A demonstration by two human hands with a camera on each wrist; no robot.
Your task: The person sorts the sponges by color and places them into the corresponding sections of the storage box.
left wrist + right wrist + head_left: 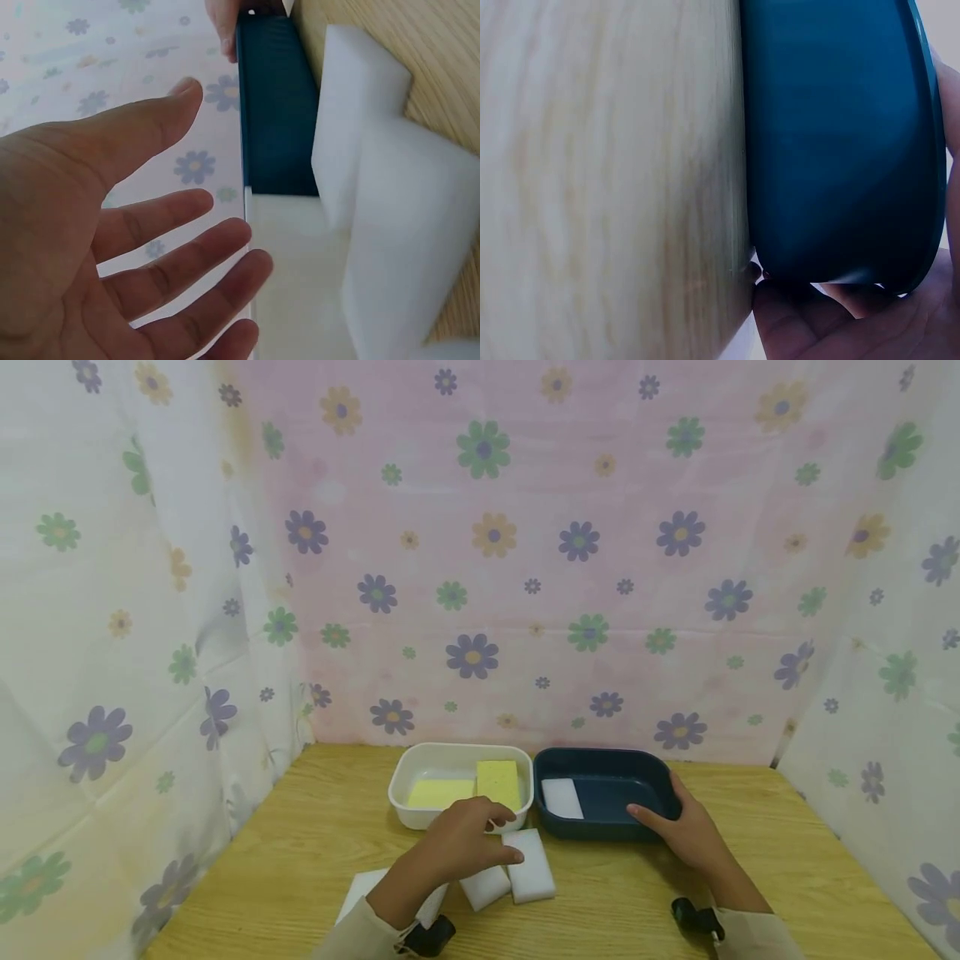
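Note:
My left hand [467, 845] hovers over the table, thumb apart from loosely bent fingers, with nothing in its grasp. Under and beside it lie several white sponge blocks, among them an upright-lying long one [534, 875] and a shorter one [486, 888]. In the left wrist view, two white sponges [416, 225] stand right of the fingers. The dark blue tray [600, 833] has one white sponge [561, 798] in its left end. Its right end is gripped by my right hand [693, 833], thumb over the rim and fingers around the outside.
A white tray [416, 817] stands against the blue tray's left side, holding a flat yellow sponge [441, 793] and another yellow sponge [497, 779]. Behind the wooden table [277, 852] hangs a flowered curtain [525, 560], with more cloth on both sides.

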